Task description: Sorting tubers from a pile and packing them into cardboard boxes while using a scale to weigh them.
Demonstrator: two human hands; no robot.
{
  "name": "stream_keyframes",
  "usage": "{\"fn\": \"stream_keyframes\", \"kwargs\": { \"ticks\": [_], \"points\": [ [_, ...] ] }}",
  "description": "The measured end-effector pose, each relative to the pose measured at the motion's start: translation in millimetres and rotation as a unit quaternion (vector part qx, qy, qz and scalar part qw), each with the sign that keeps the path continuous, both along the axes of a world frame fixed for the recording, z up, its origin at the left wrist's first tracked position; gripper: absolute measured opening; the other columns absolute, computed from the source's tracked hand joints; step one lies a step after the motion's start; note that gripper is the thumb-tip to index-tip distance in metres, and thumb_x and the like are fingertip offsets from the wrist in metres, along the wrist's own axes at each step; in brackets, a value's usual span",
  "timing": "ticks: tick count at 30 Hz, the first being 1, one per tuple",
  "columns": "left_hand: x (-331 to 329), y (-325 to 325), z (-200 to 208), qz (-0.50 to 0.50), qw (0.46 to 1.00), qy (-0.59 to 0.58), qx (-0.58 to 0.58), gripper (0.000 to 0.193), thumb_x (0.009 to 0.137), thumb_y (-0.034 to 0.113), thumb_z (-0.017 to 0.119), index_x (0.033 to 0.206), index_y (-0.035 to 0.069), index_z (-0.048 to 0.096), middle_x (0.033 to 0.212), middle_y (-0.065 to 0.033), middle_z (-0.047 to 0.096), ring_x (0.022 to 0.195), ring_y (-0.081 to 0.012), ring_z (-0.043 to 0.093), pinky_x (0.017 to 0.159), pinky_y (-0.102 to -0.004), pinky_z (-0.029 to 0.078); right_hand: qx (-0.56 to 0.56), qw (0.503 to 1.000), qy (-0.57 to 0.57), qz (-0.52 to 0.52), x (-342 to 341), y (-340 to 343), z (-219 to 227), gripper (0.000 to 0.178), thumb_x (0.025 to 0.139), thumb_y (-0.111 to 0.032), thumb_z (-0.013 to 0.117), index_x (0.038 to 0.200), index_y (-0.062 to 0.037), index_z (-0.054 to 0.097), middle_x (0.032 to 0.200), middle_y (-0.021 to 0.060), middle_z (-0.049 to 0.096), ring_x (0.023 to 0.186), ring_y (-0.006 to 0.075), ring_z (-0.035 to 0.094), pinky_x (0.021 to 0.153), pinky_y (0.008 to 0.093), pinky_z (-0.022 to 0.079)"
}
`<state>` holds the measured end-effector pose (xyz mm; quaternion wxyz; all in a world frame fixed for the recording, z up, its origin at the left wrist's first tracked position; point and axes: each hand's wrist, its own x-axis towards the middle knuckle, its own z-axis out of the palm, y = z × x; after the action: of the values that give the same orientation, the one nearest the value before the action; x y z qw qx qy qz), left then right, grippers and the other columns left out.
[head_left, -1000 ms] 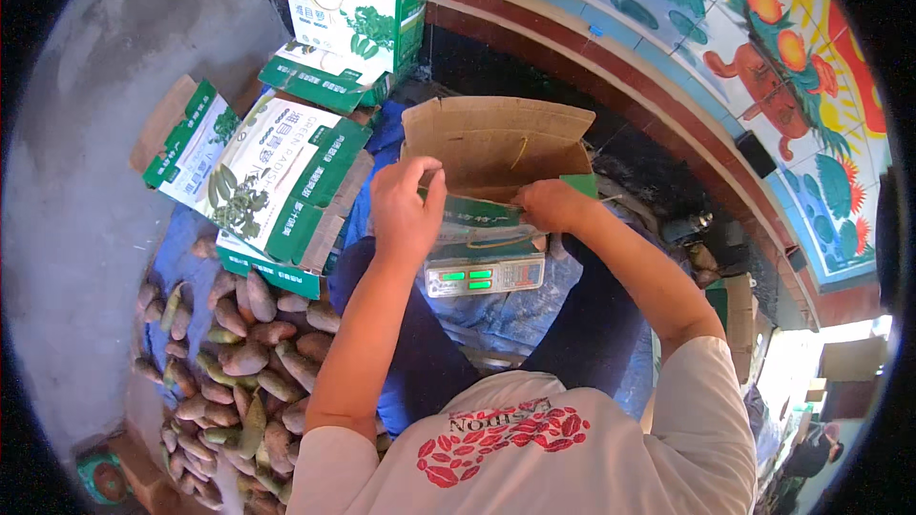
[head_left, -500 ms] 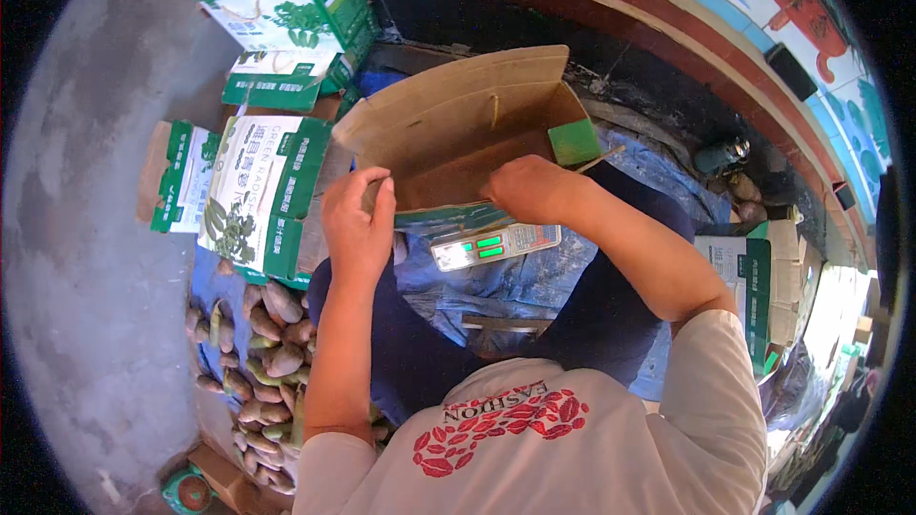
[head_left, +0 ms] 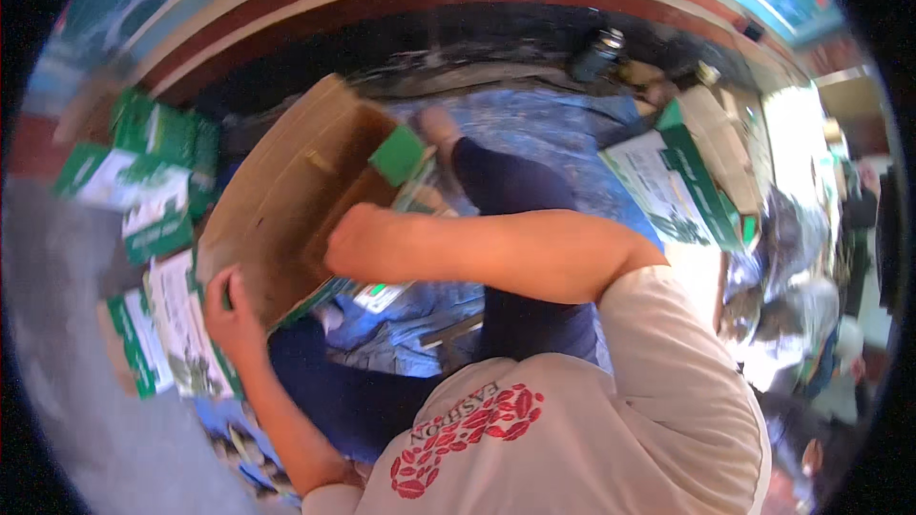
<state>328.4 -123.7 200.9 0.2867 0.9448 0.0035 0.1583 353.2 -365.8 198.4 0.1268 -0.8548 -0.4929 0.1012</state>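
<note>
An open cardboard box (head_left: 277, 172), brown inside with green outer parts, stands tilted between my knees, its tall flap raised on the far side. My left hand (head_left: 232, 317) grips the box's left end, thumb and fingers on either side of the edge. At the near rim my right hand (head_left: 367, 243) is closed, its fingertips hidden inside the box. A digital scale (head_left: 380, 296) with a lit green display shows partly from under the near side of the box. No contents can be made out in the box.
Green-and-white cartons (head_left: 176, 324) stand at the left, with more behind them. Another open carton (head_left: 682, 181) is at the right, near clear plastic bags (head_left: 797, 315). A blue sheet (head_left: 534, 124) covers the floor. A dark flask (head_left: 598, 52) stands by the wall. Radishes (head_left: 239, 448) lie lower left, blurred.
The view has swung right, so the scene has shifted left. The box is more steeply tilted and covers more of the scale. Both hands have stayed on it.
</note>
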Motion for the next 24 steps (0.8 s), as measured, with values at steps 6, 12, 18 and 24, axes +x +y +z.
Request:
{"fn": "stream_keyframes", "kwargs": {
  "ticks": [6, 12, 18, 24],
  "points": [
    [16, -13, -5, 0.004, 0.999, 0.025, -0.043, 0.019, 0.088, 0.015, 0.051, 0.092, 0.0, 0.061, 0.085, -0.0062, 0.062, 0.08, -0.015, 0.055, 0.075, -0.0264, 0.043, 0.015, 0.999, -0.016, -0.047, 0, -11, -8, 0.01, 0.063, -0.012, 0.064, 0.071, -0.0072, 0.068, 0.074, 0.0106, 0.066, 0.072, 0.0247, 0.065, 0.055, 0.0372, 0.051],
    [4, -19, -3, -0.023, 0.998, 0.039, -0.042, 0.019, 0.088, 0.015, 0.05, 0.093, 0.0, 0.061, 0.092, -0.0088, 0.063, 0.086, -0.0171, 0.056, 0.08, -0.0285, 0.042, -0.014, 0.999, 0.017, -0.029, -1, -3, 12, 0.013, 0.064, -0.013, 0.066, 0.076, -0.0078, 0.069, 0.074, 0.0074, 0.067, 0.073, 0.0241, 0.065, 0.055, 0.0381, 0.05],
    [-1, -24, -2, -0.013, 0.999, 0.036, -0.029, 0.019, 0.087, 0.014, 0.051, 0.093, 0.0, 0.061, 0.093, -0.0091, 0.063, 0.087, -0.0181, 0.057, 0.081, -0.0291, 0.042, 0.007, 0.998, 0.032, -0.05, 0, -26, 13, 0.018, 0.072, -0.023, 0.064, 0.079, -0.0065, 0.067, 0.082, 0.0101, 0.066, 0.08, 0.0253, 0.064, 0.062, 0.037, 0.049],
    [-9, -19, -3, 0.0, 0.999, 0.008, -0.039, 0.015, 0.084, 0.012, 0.056, 0.09, 0.0, 0.063, 0.089, -0.0094, 0.063, 0.085, -0.0192, 0.058, 0.079, -0.0298, 0.044, 0.054, 0.991, 0.017, -0.123, 10, -33, -5, 0.032, 0.079, -0.036, 0.058, 0.09, -0.0062, 0.062, 0.087, 0.0126, 0.062, 0.088, 0.0288, 0.06, 0.075, 0.0388, 0.048]
  ]
}}
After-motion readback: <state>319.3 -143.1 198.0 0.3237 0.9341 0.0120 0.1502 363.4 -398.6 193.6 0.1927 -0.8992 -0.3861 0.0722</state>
